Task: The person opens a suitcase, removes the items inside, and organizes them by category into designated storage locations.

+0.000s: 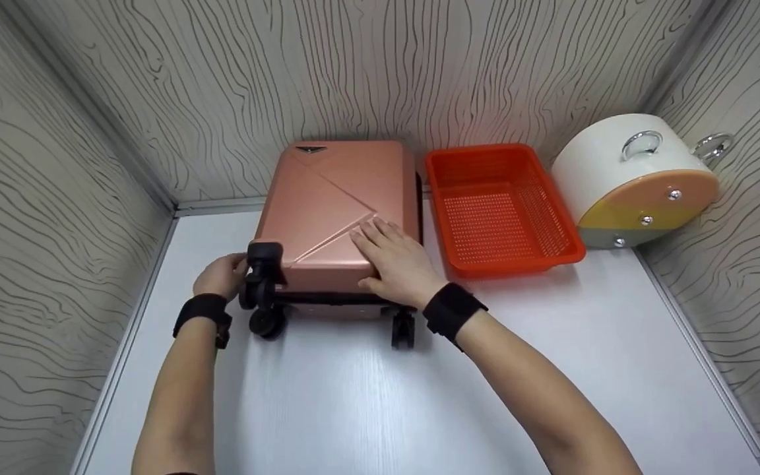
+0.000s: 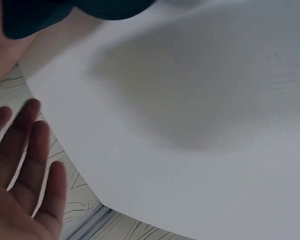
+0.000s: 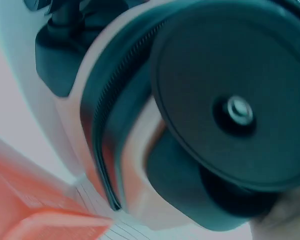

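Pink, the case (image 1: 327,204) is already lying on the table (image 1: 327,409); the right hand (image 1: 398,264) is resting on it, fingers straight, the left hand (image 1: 220,276), fingers loose, is hovering beside a wheel (image 1: 261,293). Letting go is seemingly pending.

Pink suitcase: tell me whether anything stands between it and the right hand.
Nothing visible does: the right hand rests directly on the pink suitcase. The red basket sits beside the suitcase, not between them.
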Tool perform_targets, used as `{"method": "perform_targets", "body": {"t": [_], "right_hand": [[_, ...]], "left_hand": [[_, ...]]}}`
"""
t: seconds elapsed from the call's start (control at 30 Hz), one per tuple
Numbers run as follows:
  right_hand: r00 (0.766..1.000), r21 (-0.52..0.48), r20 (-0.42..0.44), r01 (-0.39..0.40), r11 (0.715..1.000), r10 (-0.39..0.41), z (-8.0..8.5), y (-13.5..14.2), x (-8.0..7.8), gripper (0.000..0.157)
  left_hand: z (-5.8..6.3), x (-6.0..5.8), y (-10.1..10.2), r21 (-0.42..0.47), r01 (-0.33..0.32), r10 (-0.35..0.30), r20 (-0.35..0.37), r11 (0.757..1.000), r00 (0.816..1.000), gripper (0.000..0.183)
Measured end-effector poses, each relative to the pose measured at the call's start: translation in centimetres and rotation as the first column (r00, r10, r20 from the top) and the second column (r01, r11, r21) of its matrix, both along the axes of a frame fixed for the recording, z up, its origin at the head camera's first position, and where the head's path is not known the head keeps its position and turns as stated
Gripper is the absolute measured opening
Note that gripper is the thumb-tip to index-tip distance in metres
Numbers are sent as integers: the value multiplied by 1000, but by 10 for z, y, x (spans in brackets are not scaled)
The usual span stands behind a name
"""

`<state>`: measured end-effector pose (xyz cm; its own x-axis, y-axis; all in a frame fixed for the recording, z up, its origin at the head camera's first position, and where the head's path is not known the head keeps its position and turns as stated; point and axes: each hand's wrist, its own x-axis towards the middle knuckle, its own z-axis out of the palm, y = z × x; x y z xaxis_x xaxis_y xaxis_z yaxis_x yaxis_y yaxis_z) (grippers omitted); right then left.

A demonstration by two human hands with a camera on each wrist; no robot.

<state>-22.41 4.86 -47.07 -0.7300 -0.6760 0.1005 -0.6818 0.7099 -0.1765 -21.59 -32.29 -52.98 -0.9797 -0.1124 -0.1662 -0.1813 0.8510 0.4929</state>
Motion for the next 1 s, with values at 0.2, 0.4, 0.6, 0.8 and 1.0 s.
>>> {"method": "perform_targets", "body": {"t": [0.2,0.4,0.6,0.8,1.0], "right_hand": [[974,-487,208,180,855,-86,-9,27,6,69],[853,-664,510,472,580,-111,-34,51,13,68],[724,-636,689,624,454,-30,-52,47,21,67],[717,-627,696,641,443,-53,-57,34,22,70],[663,-582,744,702,411,-78,-56,32,26,78]], "left_hand": [[28,12,5,165,-39,69,-182,985,981,69],[59,42,60,-143,110,-171,-549,984,818,79],[39,64,118,-441,258,-468,-479,860,742,99],[8,61,136,-504,201,-458,-460,840,761,113],[-6,58,139,-477,173,-433,-512,862,742,118]]}}
